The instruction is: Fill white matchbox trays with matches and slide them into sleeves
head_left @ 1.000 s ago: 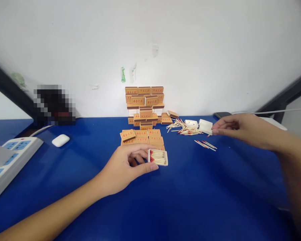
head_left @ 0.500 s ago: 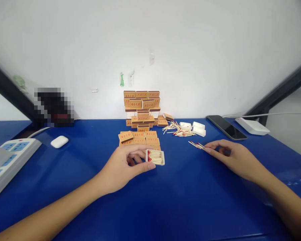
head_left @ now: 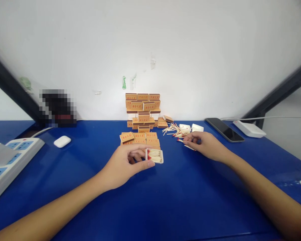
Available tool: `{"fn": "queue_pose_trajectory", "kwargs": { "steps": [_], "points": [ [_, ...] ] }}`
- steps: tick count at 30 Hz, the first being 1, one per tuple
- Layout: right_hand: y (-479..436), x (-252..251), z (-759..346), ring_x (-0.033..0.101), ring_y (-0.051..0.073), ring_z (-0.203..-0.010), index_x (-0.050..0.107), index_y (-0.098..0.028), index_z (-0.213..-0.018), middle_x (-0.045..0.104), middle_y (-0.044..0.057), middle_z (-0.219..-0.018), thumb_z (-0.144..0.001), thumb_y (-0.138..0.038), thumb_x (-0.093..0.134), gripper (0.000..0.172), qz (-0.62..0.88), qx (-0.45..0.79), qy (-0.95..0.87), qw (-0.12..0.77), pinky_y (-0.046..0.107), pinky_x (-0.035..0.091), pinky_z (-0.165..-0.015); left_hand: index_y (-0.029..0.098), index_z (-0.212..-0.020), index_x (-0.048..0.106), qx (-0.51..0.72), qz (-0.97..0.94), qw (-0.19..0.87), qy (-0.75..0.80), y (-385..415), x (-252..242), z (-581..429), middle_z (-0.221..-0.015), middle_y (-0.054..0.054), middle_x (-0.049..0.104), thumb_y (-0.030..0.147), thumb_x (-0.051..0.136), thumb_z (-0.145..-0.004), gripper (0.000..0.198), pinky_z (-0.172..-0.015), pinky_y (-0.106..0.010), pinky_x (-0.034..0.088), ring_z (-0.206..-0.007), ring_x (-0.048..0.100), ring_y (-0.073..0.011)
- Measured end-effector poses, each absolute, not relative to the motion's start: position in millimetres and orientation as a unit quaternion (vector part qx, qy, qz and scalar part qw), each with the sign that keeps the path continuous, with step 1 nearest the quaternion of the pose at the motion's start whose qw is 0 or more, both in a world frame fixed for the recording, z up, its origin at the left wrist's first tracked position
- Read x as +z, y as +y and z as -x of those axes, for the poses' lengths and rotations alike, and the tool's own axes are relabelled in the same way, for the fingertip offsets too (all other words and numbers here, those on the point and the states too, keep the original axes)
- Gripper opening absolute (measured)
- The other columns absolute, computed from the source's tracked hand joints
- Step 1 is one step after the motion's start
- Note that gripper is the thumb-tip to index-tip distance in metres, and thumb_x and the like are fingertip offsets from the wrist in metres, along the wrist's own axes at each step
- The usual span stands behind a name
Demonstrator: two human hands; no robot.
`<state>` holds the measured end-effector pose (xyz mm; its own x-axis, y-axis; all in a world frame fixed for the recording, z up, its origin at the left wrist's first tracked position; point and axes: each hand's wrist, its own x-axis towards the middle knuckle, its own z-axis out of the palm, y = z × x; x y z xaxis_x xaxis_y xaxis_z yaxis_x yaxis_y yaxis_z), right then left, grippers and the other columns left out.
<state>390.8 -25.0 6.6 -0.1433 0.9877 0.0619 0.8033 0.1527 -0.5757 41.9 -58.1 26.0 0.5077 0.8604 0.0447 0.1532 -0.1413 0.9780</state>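
Observation:
My left hand (head_left: 124,165) holds a small white matchbox tray (head_left: 162,156) between thumb and fingers, above the blue table. Inside lie many matches (head_left: 155,155), their red heads toward the hand. My right hand (head_left: 207,144) is closed in a pinch at the near edge of a loose heap of matches (head_left: 171,129). A few matches (head_left: 190,147) stick out at its fingertips; how many it grips is hidden. Orange matchboxes (head_left: 152,135) lie in rows just beyond my left hand, with one box (head_left: 127,137) tilted on top.
A stack of matchboxes (head_left: 142,106) stands against the wall. White trays (head_left: 197,128) sit behind the heap. To the right are a phone (head_left: 224,130) and a white device (head_left: 249,129); to the left, a white case (head_left: 62,141) and a power strip (head_left: 17,157).
My right hand has moved left and slightly away from me with its matches, to the heap, now covering one white tray. My left hand keeps the tray almost in place. The view has shifted slightly.

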Motion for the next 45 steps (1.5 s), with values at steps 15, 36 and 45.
{"fn": "queue_pose_trajectory", "kwargs": {
  "steps": [15,36,45],
  "points": [
    [-5,34,-366,0.060,0.020,-0.071,0.074,-0.023,-0.087,0.072,0.005,-0.081,-0.088,-0.060,0.066,0.038,0.557,0.254,-0.781,0.122,0.035,0.045,-0.067,0.017,-0.120,0.078,0.328,-0.678,0.538,0.379,-57,25,-43,-0.084,-0.002,0.075,0.032,0.086,-0.083,0.041,-0.057,-0.023,0.047,-0.061,0.062,-0.0105],
    [-20,31,-408,0.055,0.019,-0.069,0.067,-0.023,-0.083,0.067,0.004,-0.077,-0.091,-0.061,0.063,0.039,0.590,0.283,-0.755,0.042,0.033,0.042,-0.063,0.019,-0.125,0.077,0.314,-0.693,0.505,0.409,-51,22,-40,-0.085,-0.003,0.076,0.041,0.085,-0.085,0.046,-0.058,-0.025,0.051,-0.063,0.064,-0.0126],
    [-22,28,-390,0.054,0.018,-0.064,0.067,-0.024,-0.085,0.067,0.002,-0.074,-0.097,-0.055,0.058,0.034,0.582,0.214,-0.778,0.103,0.033,0.040,-0.061,0.018,-0.125,0.077,0.318,-0.691,0.505,0.407,-52,26,-41,-0.085,-0.004,0.077,0.038,0.085,-0.085,0.045,-0.060,-0.025,0.052,-0.064,0.065,-0.0131]
  ]
}}
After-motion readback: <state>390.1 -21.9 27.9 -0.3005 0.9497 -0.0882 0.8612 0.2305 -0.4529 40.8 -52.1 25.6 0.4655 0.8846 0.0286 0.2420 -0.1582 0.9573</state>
